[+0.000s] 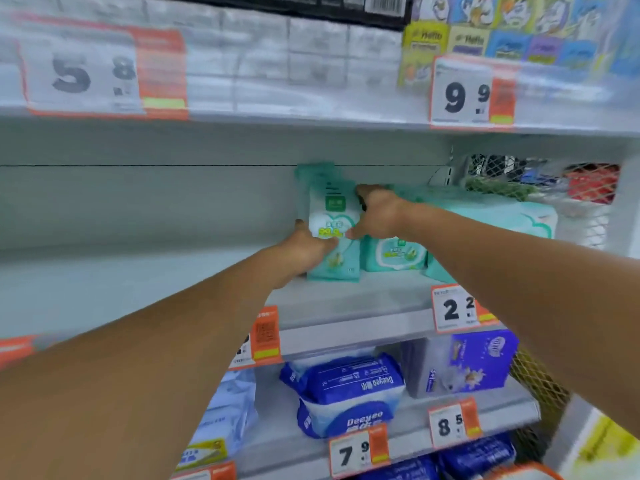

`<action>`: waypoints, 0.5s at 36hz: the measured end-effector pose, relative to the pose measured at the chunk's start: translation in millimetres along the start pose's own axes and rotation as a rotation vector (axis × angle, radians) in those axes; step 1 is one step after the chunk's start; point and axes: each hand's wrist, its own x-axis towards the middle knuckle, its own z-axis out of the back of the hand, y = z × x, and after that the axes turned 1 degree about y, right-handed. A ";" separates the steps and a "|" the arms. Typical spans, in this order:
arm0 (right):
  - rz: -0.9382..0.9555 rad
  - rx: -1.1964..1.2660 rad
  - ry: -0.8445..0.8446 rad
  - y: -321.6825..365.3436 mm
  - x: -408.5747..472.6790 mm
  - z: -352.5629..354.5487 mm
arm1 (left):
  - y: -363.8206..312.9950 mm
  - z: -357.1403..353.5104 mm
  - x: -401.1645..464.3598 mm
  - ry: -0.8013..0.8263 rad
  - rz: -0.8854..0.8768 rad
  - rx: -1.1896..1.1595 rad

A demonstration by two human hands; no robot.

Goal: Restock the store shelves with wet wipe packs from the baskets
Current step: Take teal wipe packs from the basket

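Note:
A mint-green wet wipe pack (pixel 333 216) stands upright on the middle shelf (pixel 346 306), with another like it right behind. My left hand (pixel 306 249) grips the pack's lower left side. My right hand (pixel 375 213) holds its right edge, fingers hooked over the top corner. More mint-green packs (pixel 394 254) lie flat just to the right, a larger stack (pixel 491 216) beyond them.
The middle shelf's left stretch holds nothing. Blue wipe packs (pixel 346 393) and a purple box (pixel 481 362) fill the shelf below. White tissue packs (pixel 277 53) line the shelf above. Price tags hang on the shelf edges. A wire mesh panel (pixel 540 181) closes the right end.

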 end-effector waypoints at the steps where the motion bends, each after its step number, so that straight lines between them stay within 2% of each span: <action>1: 0.004 -0.022 0.035 -2.2 1.0 -1.3 | 4.2 0.8 5.5 0.022 0.004 -0.026; 4: 0.026 -0.037 0.112 -8.6 5.3 -5.3 | 8.6 -1.1 5.1 0.085 -0.007 -0.118; 6: 0.083 -0.023 0.108 -15.0 8.5 -10.4 | 9.9 -6.7 3.9 0.063 -0.057 -0.114; 9: 0.131 0.133 -0.040 -24.4 8.4 -19.2 | 9.4 -14.3 3.2 -0.052 -0.185 -0.030; 11: 0.120 0.114 -0.146 -27.4 11.0 -24.8 | 8.9 -15.9 5.6 -0.093 -0.226 0.011; 14: 0.079 0.025 -0.200 -26.6 18.6 -33.4 | 5.6 -12.0 10.6 -0.100 -0.199 0.054; 18: 0.026 -0.057 -0.130 -23.0 23.4 -32.5 | 3.7 -9.0 16.6 -0.028 -0.123 0.070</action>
